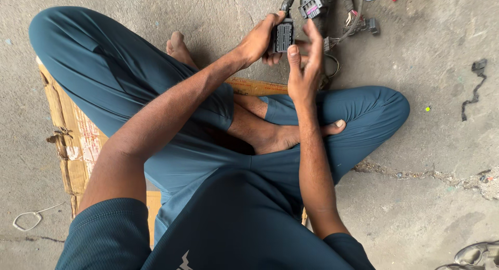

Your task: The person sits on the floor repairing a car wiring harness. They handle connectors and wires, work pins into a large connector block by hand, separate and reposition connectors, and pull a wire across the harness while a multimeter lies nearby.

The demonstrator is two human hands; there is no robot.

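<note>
Bare concrete floor point(426, 161), person sitting cross-legged on flattened cardboard point(67, 140). Left hand point(258, 41) is clamped round a black multi-pin connector point(284, 36) at the far side, wiring harness point(338, 15) right behind it. Right hand point(304, 62) hovers open beside it.

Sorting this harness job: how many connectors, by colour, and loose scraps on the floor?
Dark grey connector held in left hand: 1
Black connector with pink tab: 1
Black tape scrap: 1
White wire loop: 1
Total: 4
</note>
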